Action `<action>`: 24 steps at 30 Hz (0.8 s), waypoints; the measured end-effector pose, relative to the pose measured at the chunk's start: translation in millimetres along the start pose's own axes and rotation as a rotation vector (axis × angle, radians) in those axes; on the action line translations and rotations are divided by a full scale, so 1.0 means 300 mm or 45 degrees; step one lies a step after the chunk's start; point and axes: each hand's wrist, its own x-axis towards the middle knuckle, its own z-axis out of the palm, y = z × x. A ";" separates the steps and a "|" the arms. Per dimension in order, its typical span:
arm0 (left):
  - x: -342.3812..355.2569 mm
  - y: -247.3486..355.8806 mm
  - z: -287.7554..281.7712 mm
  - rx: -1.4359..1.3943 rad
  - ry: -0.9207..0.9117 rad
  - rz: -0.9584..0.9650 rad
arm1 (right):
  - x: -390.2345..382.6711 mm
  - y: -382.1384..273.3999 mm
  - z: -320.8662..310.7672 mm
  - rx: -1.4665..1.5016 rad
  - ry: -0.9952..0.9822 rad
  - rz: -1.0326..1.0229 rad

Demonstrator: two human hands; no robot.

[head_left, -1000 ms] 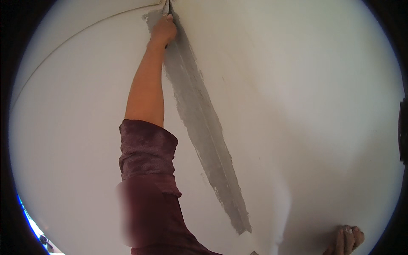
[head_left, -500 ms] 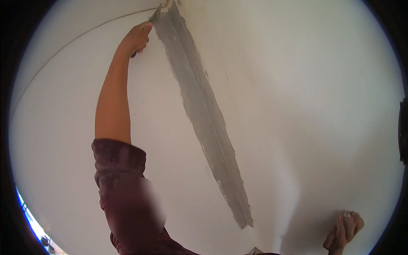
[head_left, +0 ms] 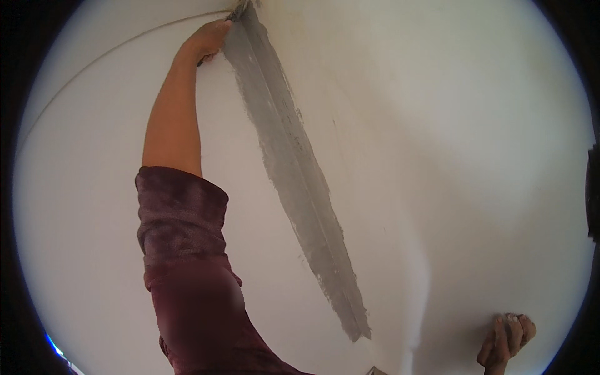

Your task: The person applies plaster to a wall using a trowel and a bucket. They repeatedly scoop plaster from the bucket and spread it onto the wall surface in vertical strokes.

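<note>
High at the upper left, my left hand (head_left: pixel 211 39) is closed round the handle of a putty knife (head_left: pixel 237 11). The dark handle end pokes out below the fist, and the blade lies at the top of a strip of grey filler (head_left: pixel 284 144), where a corner meets a thin line. The strip runs down a long inside corner, with ragged edges and a crease along its length. At the lower right my right hand (head_left: pixel 509 337) is held close to the white surface with its fingers curled in; what they hold, if anything, is hidden.
White plastered surfaces (head_left: pixel 425 125) lie on both sides of the strip. A thin curved line (head_left: pixel 119 53) leads from the strip's top to the left. The tip of a greyish object (head_left: pixel 375 370) shows at the lower edge, too little to name.
My left hand has shifted slightly up and right with the putty knife, further into the top corner. More of the sleeve shows. The right hand is nearly unmoved.
</note>
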 end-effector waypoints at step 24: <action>-0.294 -0.016 0.100 0.110 -0.242 0.069 | 0.075 0.033 0.074 -0.005 0.657 -0.348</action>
